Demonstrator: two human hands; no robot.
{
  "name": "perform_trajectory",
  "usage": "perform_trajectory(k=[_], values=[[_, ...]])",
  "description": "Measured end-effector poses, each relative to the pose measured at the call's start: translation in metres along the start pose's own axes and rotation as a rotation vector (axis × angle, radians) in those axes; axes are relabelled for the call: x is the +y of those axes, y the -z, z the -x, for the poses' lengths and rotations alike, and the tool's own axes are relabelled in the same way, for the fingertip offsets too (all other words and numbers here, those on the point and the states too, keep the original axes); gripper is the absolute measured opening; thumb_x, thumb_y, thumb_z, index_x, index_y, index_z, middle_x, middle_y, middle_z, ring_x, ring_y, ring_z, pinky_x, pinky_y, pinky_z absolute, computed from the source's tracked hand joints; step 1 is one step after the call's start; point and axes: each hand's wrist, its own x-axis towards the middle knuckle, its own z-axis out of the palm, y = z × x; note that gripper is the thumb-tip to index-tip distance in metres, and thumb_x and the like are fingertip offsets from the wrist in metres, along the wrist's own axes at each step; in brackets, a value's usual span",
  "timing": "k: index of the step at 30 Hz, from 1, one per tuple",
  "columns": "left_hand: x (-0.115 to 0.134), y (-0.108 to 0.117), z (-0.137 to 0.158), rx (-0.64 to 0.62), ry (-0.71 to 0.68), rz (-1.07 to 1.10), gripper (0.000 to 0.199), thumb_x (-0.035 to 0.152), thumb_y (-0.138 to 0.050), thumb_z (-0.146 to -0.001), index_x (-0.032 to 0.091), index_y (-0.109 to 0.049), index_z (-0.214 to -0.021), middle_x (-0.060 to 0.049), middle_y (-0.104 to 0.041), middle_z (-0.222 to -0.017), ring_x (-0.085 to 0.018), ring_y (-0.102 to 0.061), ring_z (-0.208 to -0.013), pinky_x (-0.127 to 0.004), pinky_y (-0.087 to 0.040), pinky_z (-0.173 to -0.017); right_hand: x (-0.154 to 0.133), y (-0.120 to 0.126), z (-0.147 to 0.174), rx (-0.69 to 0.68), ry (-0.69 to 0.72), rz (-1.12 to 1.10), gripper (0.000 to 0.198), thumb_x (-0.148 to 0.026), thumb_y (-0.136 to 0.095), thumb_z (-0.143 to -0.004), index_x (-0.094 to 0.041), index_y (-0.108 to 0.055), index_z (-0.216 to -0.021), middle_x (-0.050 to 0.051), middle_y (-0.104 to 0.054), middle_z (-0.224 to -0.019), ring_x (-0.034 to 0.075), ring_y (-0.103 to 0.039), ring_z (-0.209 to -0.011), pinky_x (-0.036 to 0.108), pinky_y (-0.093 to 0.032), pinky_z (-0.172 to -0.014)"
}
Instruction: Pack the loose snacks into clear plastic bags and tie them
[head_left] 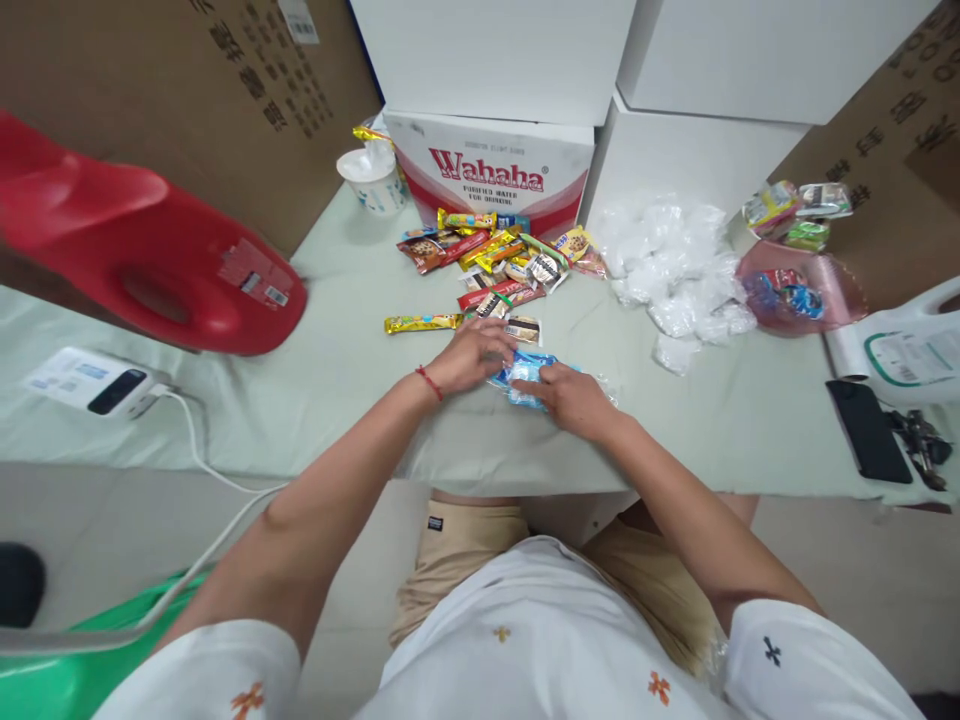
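Observation:
In front of me on the table lies a blue snack packet (531,366) with clear plastic around it. My left hand (474,356), with a red cord at its wrist, has its fingers curled at the packet's left edge. From the other side my right hand (577,400) grips it, the index finger laid across its front. Clear film (606,388) sticks out beside the right hand. Just beyond the left hand are a tan-and-white wrapped snack (523,329) and a long yellow wrapped stick (422,323). A pile of mixed wrapped snacks (495,250) lies farther back.
Crumpled clear bags (667,260) lie right of the pile, near a pink basket (844,300) with snacks. A phone (868,430) and keys (926,445) sit far right. Leftward are a red jug (142,250), a white device (94,383) and a paper cup (375,185). A Wahaha box (495,170) stands behind.

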Motion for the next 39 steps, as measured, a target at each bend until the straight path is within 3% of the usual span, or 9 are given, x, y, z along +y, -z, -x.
perform_trajectory(k=[4,8,11,14,19,24,31,37,39], values=[[-0.008,0.017,0.011,0.19,0.145,0.026,0.019,0.03,-0.062,-0.087,0.023,-0.073,-0.073,-0.005,-0.076,-0.091,-0.025,-0.065,-0.106,-0.042,-0.047,-0.109,0.003,-0.004,-0.001,0.064,0.01,-0.063,0.048,-0.019,-0.045,-0.106,-0.033,-0.059,-0.15,0.009,-0.063,-0.103,0.024,-0.054,-0.099,0.029,-0.035,-0.073],[-0.008,0.019,0.026,0.435,0.423,-0.046,0.029,0.034,-0.048,-0.098,0.016,-0.067,-0.086,-0.009,-0.069,-0.101,-0.022,-0.063,-0.097,-0.041,-0.049,-0.1,0.002,-0.004,0.003,0.094,0.076,-0.058,0.047,-0.024,-0.047,-0.105,-0.033,-0.059,-0.15,0.01,-0.062,-0.102,0.025,-0.052,-0.096,0.032,-0.037,-0.078],[0.006,0.0,0.031,0.421,0.535,-0.086,0.037,0.05,-0.05,-0.097,0.017,-0.068,-0.096,-0.012,-0.068,-0.108,-0.028,-0.061,-0.105,-0.045,-0.048,-0.099,-0.007,-0.001,0.007,0.107,0.105,-0.033,0.045,-0.044,-0.049,-0.106,-0.035,-0.061,-0.148,0.012,-0.061,-0.106,0.028,-0.052,-0.098,0.037,-0.037,-0.084],[0.025,-0.02,0.031,0.314,0.62,-0.271,0.038,0.057,-0.066,-0.084,0.019,-0.068,-0.086,-0.018,-0.066,-0.115,-0.039,-0.055,-0.119,-0.05,-0.045,-0.099,-0.017,-0.003,0.01,0.093,0.052,0.013,0.045,-0.043,-0.051,-0.105,-0.035,-0.06,-0.148,0.015,-0.06,-0.113,0.031,-0.05,-0.105,0.041,-0.036,-0.088],[0.051,-0.022,0.028,0.159,0.579,-0.238,0.019,0.035,-0.06,-0.087,0.022,-0.061,-0.074,-0.007,-0.066,-0.08,-0.024,-0.061,-0.082,-0.034,-0.044,-0.076,-0.021,-0.01,0.01,0.087,-0.011,0.025,0.046,-0.031,-0.046,-0.107,-0.038,-0.057,-0.151,0.015,-0.059,-0.116,0.032,-0.049,-0.106,0.041,-0.034,-0.087],[0.07,-0.032,0.017,0.309,0.561,-0.231,0.015,0.033,-0.058,-0.086,0.022,-0.064,-0.077,-0.007,-0.069,-0.075,-0.025,-0.062,-0.076,-0.033,-0.04,-0.07,-0.016,-0.014,0.01,0.105,-0.007,0.007,0.047,-0.027,-0.048,-0.105,-0.036,-0.057,-0.15,0.014,-0.059,-0.116,0.029,-0.049,-0.102,0.039,-0.034,-0.086],[0.044,-0.047,0.016,0.25,0.573,0.149,0.027,0.026,-0.049,-0.085,0.02,-0.075,-0.081,-0.006,-0.072,-0.067,-0.02,-0.062,-0.063,-0.032,-0.048,-0.065,-0.014,-0.015,0.011,0.122,-0.014,-0.026,0.041,-0.029,-0.048,-0.105,-0.033,-0.065,-0.142,0.015,-0.059,-0.114,0.03,-0.047,-0.101,0.039,-0.033,-0.085],[0.035,-0.052,0.027,0.336,0.526,0.106,0.03,0.031,-0.063,-0.079,0.024,-0.078,-0.105,-0.004,-0.075,-0.096,-0.022,-0.067,-0.084,-0.034,-0.053,-0.081,-0.012,-0.017,0.011,0.147,-0.036,-0.097,0.038,-0.029,-0.05,-0.105,-0.033,-0.069,-0.138,0.012,-0.058,-0.109,0.026,-0.046,-0.096,0.036,-0.032,-0.084],[0.036,-0.056,0.026,0.437,0.531,-0.012,0.051,0.036,-0.073,-0.074,0.024,-0.071,-0.124,-0.007,-0.069,-0.112,-0.026,-0.065,-0.097,-0.038,-0.053,-0.091,-0.011,-0.02,0.01,0.162,-0.028,-0.103,0.038,-0.029,-0.051,-0.104,-0.033,-0.069,-0.138,0.012,-0.058,-0.108,0.026,-0.045,-0.096,0.036,-0.032,-0.084]])
